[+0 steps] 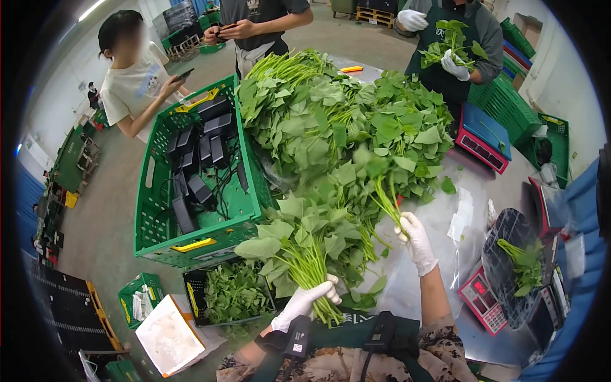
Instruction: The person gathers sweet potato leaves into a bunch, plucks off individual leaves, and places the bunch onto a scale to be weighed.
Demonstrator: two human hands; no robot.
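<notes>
My left hand (pixel 304 300), in a white glove, is closed around the stems of a thick bunch of leafy greens (pixel 299 254), held low and close to my apron. In my gloved right hand (pixel 417 242) are the lower stems of a few leafy sprigs (pixel 384 194), pinched between the fingers, with their leaves blurred. Both hands are in front of a large heap of leafy greens (pixel 305 127) that covers much of the table (pixel 407 274). Loose leaves lie on the tabletop between my hands.
A green crate (pixel 203 245) of black devices (pixel 219 124) stands left of the heap. Right are a red scale (pixel 482 299), greens on a dark pan (pixel 509 235), and another scale (pixel 484 137). Across the table, a gloved person (pixel 455 63) holds greens; two others (pixel 143 83) hold phones.
</notes>
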